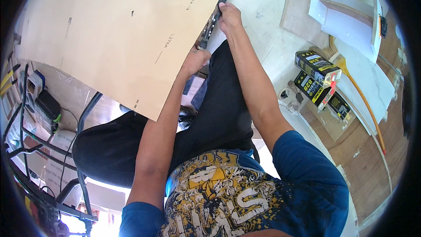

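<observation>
A large tan board (118,30) fills the upper left of the head view. My left hand (195,59) grips its right edge from below. Higher up along the same edge, my right hand (228,16) is closed on a dark tool or clamp (211,26), though what it is exactly I cannot tell. Both forearms reach up from the lower edge over my dark trousers (219,105).
Black and yellow boxes (318,66) and a small socket (286,94) lie on the wooden floor (372,166) at right, beside white panels (346,17) and an orange cord (364,101). A dark metal frame with cables (52,162) stands at lower left.
</observation>
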`<state>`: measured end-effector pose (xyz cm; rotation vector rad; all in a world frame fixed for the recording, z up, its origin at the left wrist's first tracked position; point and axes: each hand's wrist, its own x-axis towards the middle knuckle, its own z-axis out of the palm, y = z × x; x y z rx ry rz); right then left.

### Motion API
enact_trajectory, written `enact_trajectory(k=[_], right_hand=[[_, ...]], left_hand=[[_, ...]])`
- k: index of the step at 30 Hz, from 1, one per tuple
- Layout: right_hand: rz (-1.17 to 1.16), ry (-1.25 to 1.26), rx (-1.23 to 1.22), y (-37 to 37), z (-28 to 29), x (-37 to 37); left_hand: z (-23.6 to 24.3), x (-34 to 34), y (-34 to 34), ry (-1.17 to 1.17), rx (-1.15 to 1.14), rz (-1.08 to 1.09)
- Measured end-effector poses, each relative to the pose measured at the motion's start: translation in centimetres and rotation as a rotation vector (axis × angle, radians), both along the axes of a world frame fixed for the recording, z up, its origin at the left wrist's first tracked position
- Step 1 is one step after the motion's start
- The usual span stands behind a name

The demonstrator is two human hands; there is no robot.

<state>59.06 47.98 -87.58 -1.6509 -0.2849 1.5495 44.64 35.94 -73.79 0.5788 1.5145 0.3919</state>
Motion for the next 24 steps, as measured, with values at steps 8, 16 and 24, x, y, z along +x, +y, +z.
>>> enact_trajectory(k=[8, 16, 24], right_hand=[[0.056, 0.001, 0.013, -0.2, 0.9, -0.2], [-0.028, 0.072, -0.003, 0.1, 0.6, -0.2], [0.018, -0.025, -0.06, -0.1, 1.9, -1.0]], left_hand=[[-3.2, 0.5, -0.4, -0.059, -0.014, 0.088], [-4.0, 0.0, -0.4, 0.012, 0.072, -0.063], [-2.6, -0.8, 0.1, 0.047, 0.057, -0.067]])
